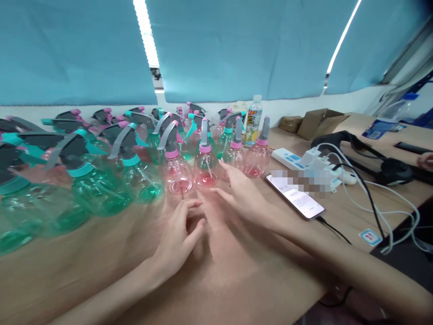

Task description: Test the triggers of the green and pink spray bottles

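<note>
Many spray bottles stand in rows on the table point(216, 289), some clear pink, others clear green. My right hand point(241, 192) reaches forward with thumb and fingers apart, close to a pink spray bottle point(205, 169) with a grey trigger. Whether its fingertips touch that bottle I cannot tell. Lower and to the left, my left hand point(184, 232) hovers over the table with curled fingers, thumb and forefinger apart, and nothing between them. Just beyond it is another pink spray bottle point(177, 174). A green spray bottle point(142, 180) with a turquoise collar stands further left.
A lit phone point(296, 196) lies right of my right hand, with a white power strip point(294, 160) and cables behind it. A labelled drink bottle point(253, 121) and cardboard box point(320, 123) stand at the back. Another person's hand point(425, 161) shows at the right edge.
</note>
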Action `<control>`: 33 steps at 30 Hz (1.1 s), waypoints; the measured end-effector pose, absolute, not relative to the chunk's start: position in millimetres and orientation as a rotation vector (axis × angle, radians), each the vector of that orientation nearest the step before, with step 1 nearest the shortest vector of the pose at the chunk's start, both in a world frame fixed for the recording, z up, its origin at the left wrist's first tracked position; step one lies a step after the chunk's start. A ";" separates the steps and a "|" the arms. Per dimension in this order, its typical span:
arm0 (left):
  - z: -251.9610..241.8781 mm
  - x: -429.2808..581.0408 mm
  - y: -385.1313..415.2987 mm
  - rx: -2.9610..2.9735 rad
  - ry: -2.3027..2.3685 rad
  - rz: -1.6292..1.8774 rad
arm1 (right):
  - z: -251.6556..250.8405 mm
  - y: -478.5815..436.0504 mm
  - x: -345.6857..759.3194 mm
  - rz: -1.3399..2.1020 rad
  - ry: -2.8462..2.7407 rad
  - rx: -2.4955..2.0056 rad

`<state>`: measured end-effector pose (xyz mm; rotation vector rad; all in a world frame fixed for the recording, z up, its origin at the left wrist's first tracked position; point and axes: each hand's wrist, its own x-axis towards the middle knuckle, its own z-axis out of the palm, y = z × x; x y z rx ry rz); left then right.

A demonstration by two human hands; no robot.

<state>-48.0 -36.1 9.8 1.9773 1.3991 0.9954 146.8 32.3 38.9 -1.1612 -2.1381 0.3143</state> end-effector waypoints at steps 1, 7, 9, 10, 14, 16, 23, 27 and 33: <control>9.7 -47.9 -35.6 1.984 1.396 0.996 | 37.4 23.7 152.3 0.334 -2.140 -1.166; 10.5 -47.4 -34.7 2.020 1.398 0.967 | 15.0 -13.1 178.6 0.482 -2.155 -1.211; 10.4 -48.0 -35.1 2.030 1.403 0.958 | 7.1 -19.8 184.0 0.514 -2.178 -1.199; 10.3 -48.4 -35.4 2.037 1.405 0.956 | 4.2 -22.6 186.5 0.524 -2.188 -1.198; 9.6 -50.0 -35.7 2.077 1.383 0.956 | -2.6 -31.6 197.0 0.517 -2.253 -1.171; 9.0 -50.3 -34.9 2.109 1.371 0.956 | -4.8 -34.0 203.1 0.488 -2.277 -1.165; 4.3 -52.2 -31.0 2.205 1.353 0.941 | -7.7 -35.9 220.4 0.456 -2.274 -1.182; 3.8 -52.4 -31.4 2.261 1.340 0.951 | -4.3 -32.7 231.7 0.436 -2.288 -1.188; 10.5 -49.0 -34.5 2.299 1.335 0.924 | -9.4 0.6 268.3 0.114 -2.260 -1.337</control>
